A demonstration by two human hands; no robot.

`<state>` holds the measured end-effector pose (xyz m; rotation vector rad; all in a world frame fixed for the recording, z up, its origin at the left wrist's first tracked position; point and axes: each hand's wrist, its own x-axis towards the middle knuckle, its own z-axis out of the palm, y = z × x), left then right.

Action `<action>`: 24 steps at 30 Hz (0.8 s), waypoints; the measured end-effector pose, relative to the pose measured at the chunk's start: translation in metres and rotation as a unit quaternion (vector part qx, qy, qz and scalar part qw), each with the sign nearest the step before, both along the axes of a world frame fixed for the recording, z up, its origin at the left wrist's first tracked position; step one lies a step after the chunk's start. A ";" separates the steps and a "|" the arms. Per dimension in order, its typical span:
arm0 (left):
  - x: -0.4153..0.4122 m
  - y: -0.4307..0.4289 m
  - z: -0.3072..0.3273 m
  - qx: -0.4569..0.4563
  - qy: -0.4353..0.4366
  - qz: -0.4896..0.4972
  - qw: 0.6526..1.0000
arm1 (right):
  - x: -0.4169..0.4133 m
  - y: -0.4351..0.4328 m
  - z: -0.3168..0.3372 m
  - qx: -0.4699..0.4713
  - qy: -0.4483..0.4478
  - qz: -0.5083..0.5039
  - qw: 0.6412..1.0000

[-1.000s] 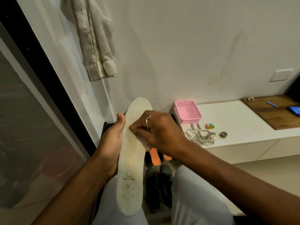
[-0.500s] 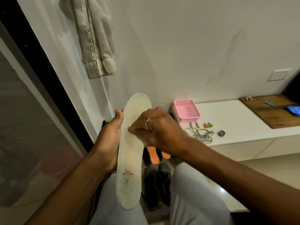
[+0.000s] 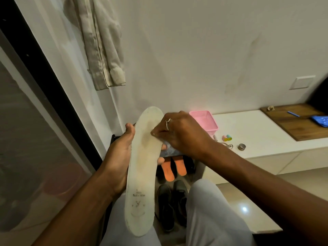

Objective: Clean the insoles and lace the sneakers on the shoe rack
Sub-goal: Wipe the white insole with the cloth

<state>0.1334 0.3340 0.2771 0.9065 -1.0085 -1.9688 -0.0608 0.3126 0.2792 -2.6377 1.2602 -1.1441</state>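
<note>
Right now, in the head view, the left hand (image 3: 119, 157) is gripping a white insole (image 3: 142, 174) at mid-length. Its thumb is lying along the left edge and its fingertips (image 3: 160, 159) are curling round from behind on the right. The insole is standing nearly upright over the lap, toe end up and heel end down between the knees.

The right hand (image 3: 181, 134) is pinching a bunched grey-blue cloth (image 3: 170, 152), fingers curled tight, and pressing it against the forefoot beside a brownish stain (image 3: 144, 137).

The insole is being held at its waist only, so the toe end is probably getting little backing. A hard rub there is likely to fold it backward or twist it out of the left hand's grip. If it slips, it is heading down onto the black shoes (image 3: 166, 210) or the orange pair (image 3: 168, 172) on the rack below, picking up fresh dirt.

A small wad of cloth is also risking smearing the stain rather than lifting it.

The pink tray (image 3: 204, 121) is sitting just behind the right hand, so a wide stroke could be knocking it.
</note>
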 end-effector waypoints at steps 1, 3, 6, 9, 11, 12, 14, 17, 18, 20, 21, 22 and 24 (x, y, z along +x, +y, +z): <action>0.000 0.000 0.001 0.000 0.006 0.008 1.000 | 0.005 0.008 -0.003 0.017 0.000 0.031 0.999; 0.000 0.000 0.001 0.013 0.014 0.020 1.000 | 0.020 0.026 -0.010 0.030 0.020 0.090 0.995; -0.003 0.001 0.001 0.023 0.014 0.028 0.999 | 0.022 0.023 -0.010 0.022 -0.006 0.080 0.997; -0.007 0.003 0.000 0.015 0.002 0.037 0.999 | 0.020 0.005 -0.007 -0.013 -0.081 -0.015 0.996; -0.004 0.001 -0.001 0.023 0.006 0.043 0.999 | 0.029 0.013 -0.012 0.008 -0.118 0.001 0.993; -0.001 -0.001 0.001 0.031 0.008 0.046 0.998 | 0.036 0.024 -0.016 0.028 -0.116 0.036 0.992; 0.004 -0.006 0.003 0.050 -0.001 0.053 0.997 | 0.046 0.046 -0.023 0.055 -0.092 0.104 0.989; 0.003 -0.007 0.002 0.064 0.000 0.062 0.996 | 0.042 0.045 -0.024 0.024 -0.055 0.113 0.992; 0.001 -0.005 0.002 0.059 0.004 0.068 0.996 | 0.040 0.036 -0.024 0.004 -0.058 0.094 0.994; -0.004 0.000 0.003 0.047 0.021 0.069 0.996 | 0.038 0.019 -0.022 -0.013 -0.081 0.036 0.996; -0.004 0.001 0.004 0.040 0.029 0.067 0.997 | 0.038 0.012 -0.021 -0.015 -0.087 0.011 0.996; -0.004 0.003 0.005 0.033 0.036 0.064 0.997 | 0.038 0.008 -0.021 -0.017 -0.088 -0.008 0.996; -0.002 0.003 0.007 0.024 0.049 0.049 0.997 | 0.038 0.001 -0.017 -0.028 -0.094 -0.038 0.994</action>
